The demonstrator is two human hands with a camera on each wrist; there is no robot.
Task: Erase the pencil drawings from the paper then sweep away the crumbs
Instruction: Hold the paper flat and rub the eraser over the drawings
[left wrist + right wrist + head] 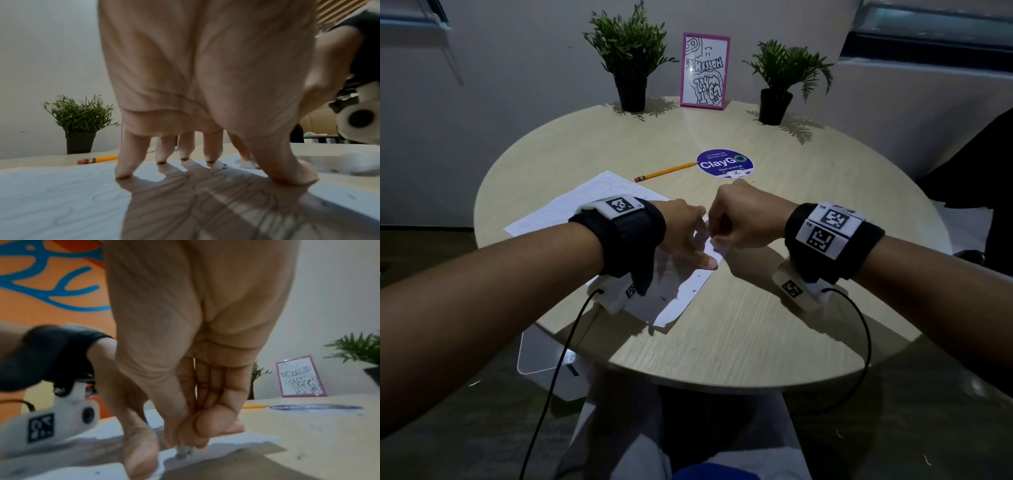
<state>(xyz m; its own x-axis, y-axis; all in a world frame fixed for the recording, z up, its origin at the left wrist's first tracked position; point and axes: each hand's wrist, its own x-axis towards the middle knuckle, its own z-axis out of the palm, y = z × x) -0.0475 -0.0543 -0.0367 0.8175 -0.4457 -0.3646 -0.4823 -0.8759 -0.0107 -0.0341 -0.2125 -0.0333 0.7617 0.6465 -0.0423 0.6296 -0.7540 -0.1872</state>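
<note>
The left hand is spread, its straight fingers and thumb standing tip-down on the paper and pressing it to the bench. The right hand is curled tight, thumb and fingers pinching a small pale eraser whose lower end meets the sheet at its right edge. The eraser sits just beside the left thumb tip, between the two hands, and in the head view it is all but hidden under the right knuckles.

The paper lies at a slant across the left half of the round bench, its near corner close to the bench's front edge. Faint pencil lines cover the part of the sheet beside the left hand; a few dark crumbs lie on the near right strip. The left wrist and its camera mount cover the sheet's middle.

Beyond the hands a yellow pencil lies on the bare wood, apart from the paper, its tip touching a round blue sticker. At the far edge stand two potted plants, left and right, with a pink-framed picture between them. A person's dark sleeve shows at the right, off the bench.
</note>
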